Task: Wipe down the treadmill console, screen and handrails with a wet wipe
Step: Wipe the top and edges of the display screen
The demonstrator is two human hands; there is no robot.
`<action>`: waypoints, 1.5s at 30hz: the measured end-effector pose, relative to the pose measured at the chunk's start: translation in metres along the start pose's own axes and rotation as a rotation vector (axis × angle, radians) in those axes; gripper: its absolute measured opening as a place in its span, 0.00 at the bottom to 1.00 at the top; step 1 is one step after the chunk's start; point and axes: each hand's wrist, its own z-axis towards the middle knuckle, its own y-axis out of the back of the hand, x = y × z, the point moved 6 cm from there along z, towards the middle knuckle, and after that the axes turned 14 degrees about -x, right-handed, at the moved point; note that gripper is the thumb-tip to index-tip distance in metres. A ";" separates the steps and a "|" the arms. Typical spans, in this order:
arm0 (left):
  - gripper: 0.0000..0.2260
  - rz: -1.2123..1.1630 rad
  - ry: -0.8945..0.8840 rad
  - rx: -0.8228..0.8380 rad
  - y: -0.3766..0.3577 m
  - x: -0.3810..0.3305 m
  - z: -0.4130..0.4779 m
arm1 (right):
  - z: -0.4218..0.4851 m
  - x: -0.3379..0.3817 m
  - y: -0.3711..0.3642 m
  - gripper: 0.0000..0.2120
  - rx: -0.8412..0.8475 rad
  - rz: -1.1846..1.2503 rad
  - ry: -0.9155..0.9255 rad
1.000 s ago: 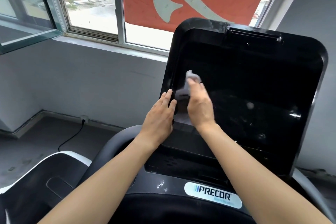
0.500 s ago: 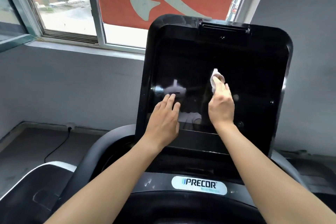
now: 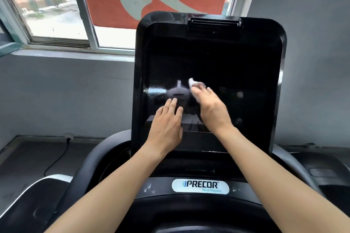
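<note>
The treadmill's tall black screen point(image 3: 236, 66) stands upright in front of me, glossy and dark. My right hand point(image 3: 210, 106) presses a small white wet wipe point(image 3: 191, 82) against the lower middle of the glass; the hand is motion-blurred. My left hand point(image 3: 166, 123) lies flat on the lower left of the screen, fingers together, holding nothing. Below the screen sits the console bar point(image 3: 157, 189) with a Precor label point(image 3: 200, 185). A curved black handrail point(image 3: 89, 164) runs down the left side, and another handrail point(image 3: 295, 166) on the right.
A grey wall and a window point(image 3: 56, 15) with a red banner outside lie behind the screen. A black cable point(image 3: 60, 155) runs across the grey floor from a wall socket at the left. Another machine's white-edged black shroud point(image 3: 37, 195) sits at the lower left.
My right hand swept the wipe from the screen's left edge to the right, then back toward the middle. My left hand shifted from the left bezel onto the glass. My view has moved left.
</note>
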 end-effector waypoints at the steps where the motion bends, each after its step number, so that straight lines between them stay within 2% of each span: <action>1: 0.24 -0.003 -0.006 -0.002 0.000 -0.001 -0.001 | -0.001 -0.016 0.007 0.26 -0.068 -0.038 -0.104; 4: 0.24 0.000 -0.039 0.010 -0.003 -0.007 -0.002 | -0.012 -0.053 0.027 0.19 -0.289 -0.069 -0.472; 6: 0.25 0.005 -0.068 0.020 -0.004 -0.013 -0.003 | -0.015 -0.053 0.028 0.18 -0.328 -0.055 -0.526; 8: 0.25 0.013 -0.095 0.028 -0.006 -0.019 -0.003 | -0.013 -0.038 0.022 0.20 -0.280 -0.030 -0.395; 12: 0.26 0.004 -0.125 0.056 -0.011 -0.034 0.001 | -0.022 -0.008 0.008 0.27 -0.014 0.073 0.001; 15: 0.25 -0.008 -0.149 0.051 -0.013 -0.048 0.005 | -0.023 -0.024 0.021 0.28 -0.016 0.051 0.026; 17: 0.24 -0.020 -0.169 0.047 -0.014 -0.057 0.006 | -0.026 -0.051 0.033 0.27 -0.074 -0.023 -0.080; 20: 0.24 -0.036 -0.193 0.050 -0.018 -0.070 0.008 | -0.042 -0.097 0.059 0.22 -0.217 -0.123 -0.370; 22: 0.24 -0.048 -0.205 0.052 -0.021 -0.078 0.009 | -0.054 -0.114 0.073 0.21 -0.331 -0.113 -0.562; 24: 0.24 -0.053 -0.220 0.055 -0.023 -0.085 0.010 | -0.060 -0.117 0.077 0.21 -0.382 -0.097 -0.678; 26: 0.26 -0.047 -0.240 0.067 -0.026 -0.093 0.010 | -0.059 -0.108 0.071 0.21 -0.335 -0.088 -0.636; 30: 0.27 -0.049 -0.267 0.085 -0.032 -0.106 0.013 | -0.060 -0.072 0.048 0.25 -0.053 -0.040 -0.167; 31: 0.27 -0.052 -0.273 0.087 -0.032 -0.110 0.013 | -0.062 -0.071 0.048 0.27 -0.026 -0.037 -0.107; 33: 0.27 -0.056 -0.287 0.089 -0.034 -0.117 0.014 | -0.065 -0.081 0.056 0.27 -0.064 -0.063 -0.138; 37: 0.26 -0.066 -0.308 0.092 -0.037 -0.128 0.012 | -0.088 -0.123 0.078 0.29 -0.249 -0.146 -0.565; 40: 0.27 -0.050 -0.315 0.114 -0.041 -0.130 0.009 | -0.096 -0.124 0.078 0.33 -0.289 -0.150 -0.684; 42: 0.28 -0.031 -0.318 0.124 -0.043 -0.131 0.008 | -0.091 -0.114 0.075 0.30 -0.256 -0.134 -0.671; 45: 0.28 -0.027 -0.316 0.124 -0.044 -0.132 0.009 | -0.083 -0.087 0.063 0.29 -0.113 -0.086 -0.397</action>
